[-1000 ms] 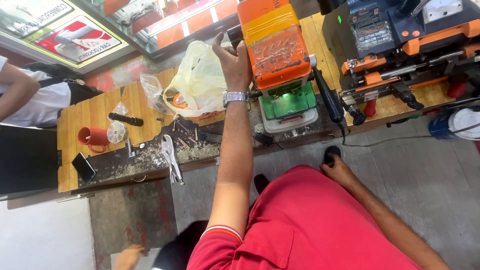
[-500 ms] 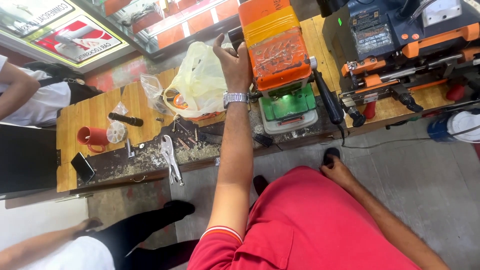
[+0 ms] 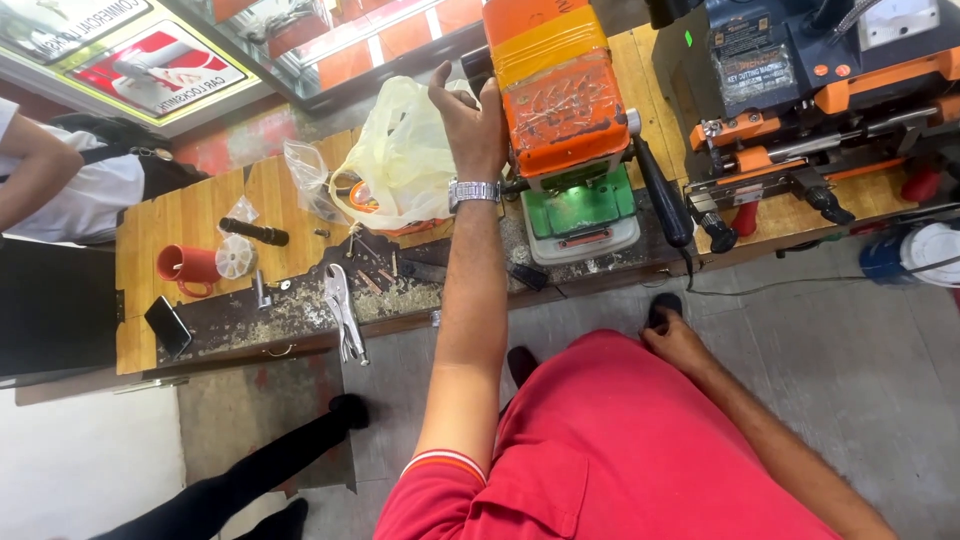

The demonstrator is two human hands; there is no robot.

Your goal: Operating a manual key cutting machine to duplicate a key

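1. In the head view, we saw the left hand (image 3: 470, 118) raised over the bench, its arm stretched away from the red shirt (image 3: 640, 450), a metal wristwatch (image 3: 473, 190) just below the hand.
2. Its fingers were curled together and pressed against the left side of the orange key-cutting machine (image 3: 560, 95); whether they pinched some small part there, we could not tell, since the back of the hand hid them.
3. Just to the left of that hand lay a pale yellow plastic bag (image 3: 400, 155), touching or nearly touching the thumb side.
4. Below the hand, past the watch, the machine's green lit base (image 3: 580, 205) sat on the wooden bench (image 3: 190, 215), and a black lever handle (image 3: 660, 195) hung off the machine's right side.
5. Further left of the hand and well apart from it, we noted locking pliers (image 3: 342, 305), a red cup (image 3: 185, 265), a dark phone (image 3: 167, 325) and metal filings scattered along the bench edge.
6. The right hand (image 3: 675, 335) rested low, close to the red shirt, with its fingers loosely bent downward over a small black object (image 3: 664, 305); whether it gripped that, we could not tell.
7. To the right of the left hand, beyond the orange machine, stood a second, dark machine (image 3: 790, 80) with orange parts.
8. At the far left, another person's arm (image 3: 30, 165) showed, and a dark-trousered leg (image 3: 250, 470) crossed the floor below the bench.
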